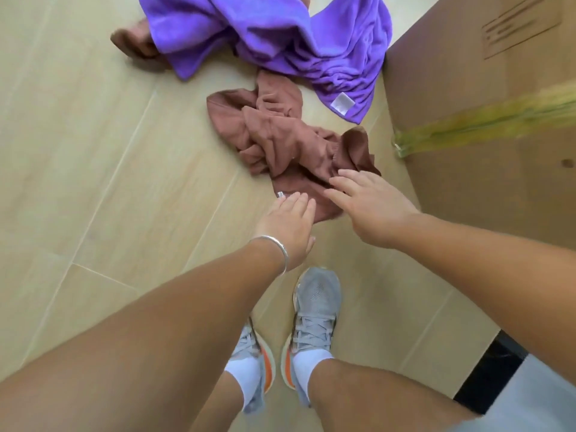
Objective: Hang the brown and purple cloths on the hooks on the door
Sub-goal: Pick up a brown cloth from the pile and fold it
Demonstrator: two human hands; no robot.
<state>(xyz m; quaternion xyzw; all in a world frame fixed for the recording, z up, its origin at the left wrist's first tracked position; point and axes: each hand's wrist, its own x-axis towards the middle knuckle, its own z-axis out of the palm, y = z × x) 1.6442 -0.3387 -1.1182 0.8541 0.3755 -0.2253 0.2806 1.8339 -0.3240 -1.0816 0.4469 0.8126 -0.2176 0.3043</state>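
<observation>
Head view looks straight down: two grey shoes [314, 316] with white socks stand close together on the pale wood-look floor [93, 182], which lies open and bare to the left and behind the feet. On the right a large cardboard box [486, 88] walls that side off, its lower edge running up along the floor, with a strip of yellowish tape [486, 120] across it.

Just ahead of the shoes, both hands reach down with fingers straight and spread, gripping nothing. The left hand [288, 226], a silver bangle [277, 249] on its wrist, has its fingertips at the near edge of the brown cloth [280, 135]. The right hand [364, 207] lies over the cloth's near right corner; whether it touches I cannot tell. The hands sit side by side, a narrow gap between them.

The brown cloth is crumpled on the floor, close against the box. Beyond it the purple cloth [265, 32] lies heaped, its white tag [343, 102] showing. A second brown piece [134, 42] pokes out from under the purple one at the far left. So: one purple cloth, two brown patches showing.
</observation>
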